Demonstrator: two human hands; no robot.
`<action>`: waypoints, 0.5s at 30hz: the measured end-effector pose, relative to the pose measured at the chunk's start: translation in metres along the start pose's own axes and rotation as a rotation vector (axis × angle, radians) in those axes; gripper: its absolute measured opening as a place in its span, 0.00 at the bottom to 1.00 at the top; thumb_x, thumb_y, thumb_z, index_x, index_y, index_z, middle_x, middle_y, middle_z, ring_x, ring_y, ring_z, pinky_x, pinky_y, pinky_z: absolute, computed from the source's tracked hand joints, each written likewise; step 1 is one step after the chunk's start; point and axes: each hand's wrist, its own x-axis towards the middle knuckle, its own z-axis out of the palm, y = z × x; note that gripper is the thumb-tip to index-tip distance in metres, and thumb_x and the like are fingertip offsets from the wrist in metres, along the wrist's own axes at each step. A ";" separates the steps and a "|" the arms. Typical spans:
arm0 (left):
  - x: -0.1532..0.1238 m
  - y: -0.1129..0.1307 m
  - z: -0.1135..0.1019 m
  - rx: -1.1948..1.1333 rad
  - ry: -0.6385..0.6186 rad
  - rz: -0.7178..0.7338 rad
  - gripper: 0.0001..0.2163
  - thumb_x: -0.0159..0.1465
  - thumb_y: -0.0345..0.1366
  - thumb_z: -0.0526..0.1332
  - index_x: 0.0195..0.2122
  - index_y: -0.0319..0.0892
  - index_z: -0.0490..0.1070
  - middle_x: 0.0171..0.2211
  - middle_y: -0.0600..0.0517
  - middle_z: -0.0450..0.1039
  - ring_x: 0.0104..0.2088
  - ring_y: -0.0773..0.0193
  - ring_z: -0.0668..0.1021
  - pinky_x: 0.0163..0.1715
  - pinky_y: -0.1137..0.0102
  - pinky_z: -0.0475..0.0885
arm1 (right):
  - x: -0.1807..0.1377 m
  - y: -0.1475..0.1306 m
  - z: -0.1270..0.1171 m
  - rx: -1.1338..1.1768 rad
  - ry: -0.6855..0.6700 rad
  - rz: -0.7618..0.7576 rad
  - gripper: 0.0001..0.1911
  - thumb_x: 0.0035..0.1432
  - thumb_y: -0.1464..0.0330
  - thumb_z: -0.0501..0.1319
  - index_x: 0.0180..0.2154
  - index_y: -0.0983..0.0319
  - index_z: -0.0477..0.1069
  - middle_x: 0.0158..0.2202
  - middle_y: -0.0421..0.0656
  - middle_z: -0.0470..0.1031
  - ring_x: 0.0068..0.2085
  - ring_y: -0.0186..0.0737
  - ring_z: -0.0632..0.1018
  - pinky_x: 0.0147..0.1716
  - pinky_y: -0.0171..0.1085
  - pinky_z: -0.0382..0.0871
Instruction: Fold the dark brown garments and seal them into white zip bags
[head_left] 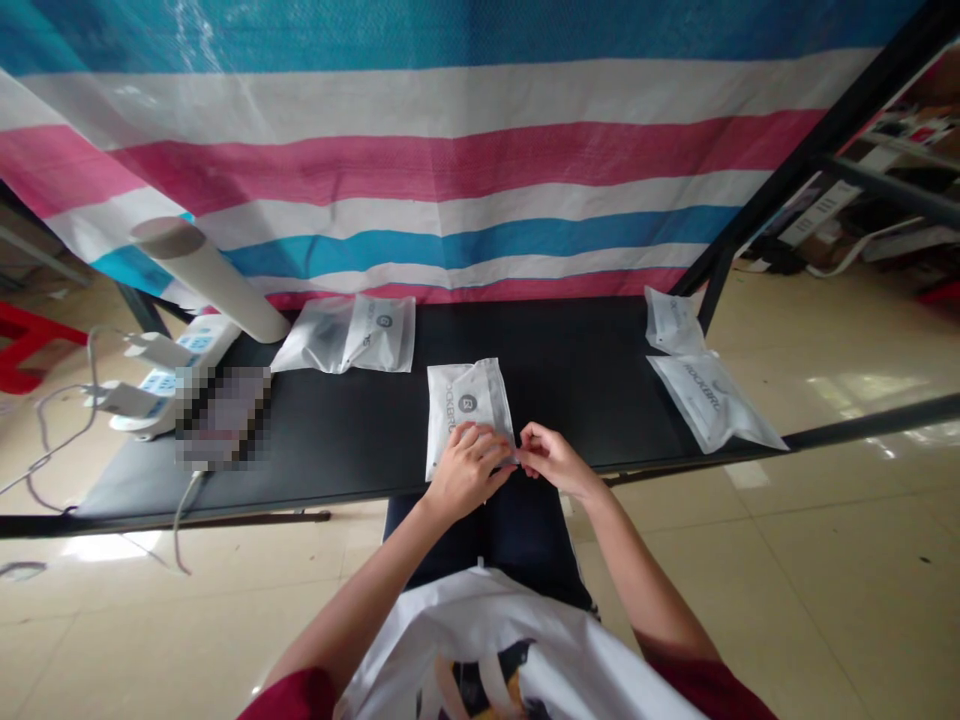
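A frosted white plastic zip bag (459, 402) with dark lettering and a round logo lies near the front edge of the black table. My left hand (472, 462) covers its lower part, fingers bent over the bag and thumb at the lower right corner. Beside it, my right hand (553, 460) pinches the edge at that same corner, thumb against forefinger. What lies under my left palm is hidden, and the bag's contents cannot be made out.
Behind on the left are more frosted bags (381, 335). Two others, including a printed bag (709, 395), lie at the right end. A white bottle (214, 280), a power strip (180, 375) with cables and a blurred phone (225, 415) occupy the left. A striped sheet (450, 160) hangs behind.
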 end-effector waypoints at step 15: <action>-0.007 0.000 -0.003 -0.040 -0.021 -0.021 0.13 0.70 0.32 0.51 0.39 0.43 0.76 0.35 0.48 0.76 0.37 0.61 0.76 0.37 0.67 0.74 | 0.011 0.001 0.021 0.150 0.097 -0.021 0.23 0.49 0.54 0.67 0.29 0.57 0.53 0.22 0.32 0.66 0.23 0.32 0.71 0.23 0.32 0.66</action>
